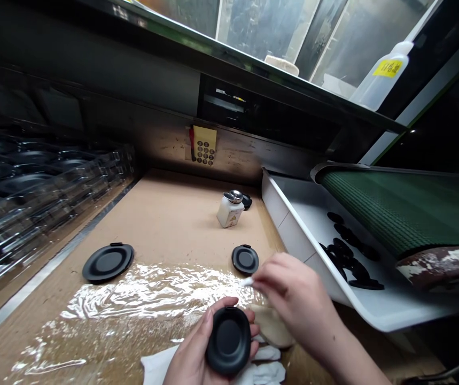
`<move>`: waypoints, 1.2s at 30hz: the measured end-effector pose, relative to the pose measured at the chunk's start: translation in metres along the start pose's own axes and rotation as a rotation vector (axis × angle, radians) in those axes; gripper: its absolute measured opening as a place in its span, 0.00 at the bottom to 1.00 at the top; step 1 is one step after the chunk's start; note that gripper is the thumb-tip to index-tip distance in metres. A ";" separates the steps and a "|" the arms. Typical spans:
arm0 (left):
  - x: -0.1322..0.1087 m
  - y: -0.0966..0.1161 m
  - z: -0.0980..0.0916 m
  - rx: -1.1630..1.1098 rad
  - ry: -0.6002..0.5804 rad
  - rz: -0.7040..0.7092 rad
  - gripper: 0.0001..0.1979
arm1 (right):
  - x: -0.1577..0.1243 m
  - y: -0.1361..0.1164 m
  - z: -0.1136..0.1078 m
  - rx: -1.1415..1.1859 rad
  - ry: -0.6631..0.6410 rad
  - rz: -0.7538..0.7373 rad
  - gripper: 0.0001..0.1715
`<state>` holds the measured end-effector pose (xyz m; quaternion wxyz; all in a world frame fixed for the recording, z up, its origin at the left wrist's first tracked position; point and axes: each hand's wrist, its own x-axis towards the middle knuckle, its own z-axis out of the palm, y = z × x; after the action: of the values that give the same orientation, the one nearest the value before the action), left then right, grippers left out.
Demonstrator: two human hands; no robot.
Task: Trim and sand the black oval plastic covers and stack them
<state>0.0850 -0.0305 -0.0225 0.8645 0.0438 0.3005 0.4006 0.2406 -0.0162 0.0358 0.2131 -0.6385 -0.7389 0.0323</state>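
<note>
My left hand [197, 353] cradles a black oval plastic cap [228, 341], its hollow side facing up, with the fingers wrapped around its edge. My right hand [289, 289] pinches a small white cotton swab or wipe [247, 282] between thumb and fingers, just above the cap and close to a smaller black round cap [245, 259] on the board. A larger black round cap [108, 262] lies further left. Under my hands are a crumpled white cloth [267, 369] and a beige pad [271, 326].
A shiny plastic sheet [141, 294] covers the front of the cardboard-topped bench [173, 224]. A white pump dispenser bottle [230, 209] stands behind it. To the right, a white tray [305, 230] holds several black caps below a green conveyor belt [397, 208]. Stacked clear trays [40, 198] stand left.
</note>
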 end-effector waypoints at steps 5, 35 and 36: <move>0.002 0.000 0.002 -0.095 -0.009 0.040 0.10 | -0.016 -0.018 0.029 0.100 0.101 -0.244 0.08; -0.007 0.003 0.011 0.079 -0.006 0.052 0.11 | 0.078 0.072 0.055 -0.596 -0.012 0.126 0.10; -0.007 0.003 0.010 0.057 -0.013 0.044 0.11 | 0.076 0.073 0.055 -0.584 -0.022 0.131 0.10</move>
<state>0.0852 -0.0315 -0.0102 0.8559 0.0776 0.3051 0.4102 0.2822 0.0825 -0.0163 0.0098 -0.7188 -0.6763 -0.1610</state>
